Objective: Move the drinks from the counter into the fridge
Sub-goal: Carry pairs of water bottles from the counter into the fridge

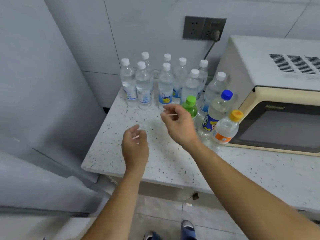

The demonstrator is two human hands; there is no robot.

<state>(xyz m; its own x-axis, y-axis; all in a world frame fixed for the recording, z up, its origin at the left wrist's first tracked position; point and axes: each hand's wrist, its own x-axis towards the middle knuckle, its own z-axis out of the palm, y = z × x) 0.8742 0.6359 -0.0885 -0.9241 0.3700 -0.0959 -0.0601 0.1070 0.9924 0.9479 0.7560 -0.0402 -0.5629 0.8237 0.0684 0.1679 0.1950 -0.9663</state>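
Observation:
Several clear drink bottles with white caps (165, 84) stand in a cluster at the back of the speckled counter (155, 163). Closer, by the microwave, are a green-capped bottle (190, 105), a blue-capped bottle (218, 110) and an orange-capped bottle (225, 130). My left hand (135, 146) hovers over the counter's front part, fingers loosely curled and holding nothing. My right hand (178, 123) hangs just in front of the green-capped bottle, fingers apart and empty. The fridge (39, 101) stands shut at the left.
A cream microwave (277, 101) occupies the counter's right side, its plug in a grey wall socket (204, 28). The counter's front edge runs below my wrists. Tiled floor and my shoes show at the bottom.

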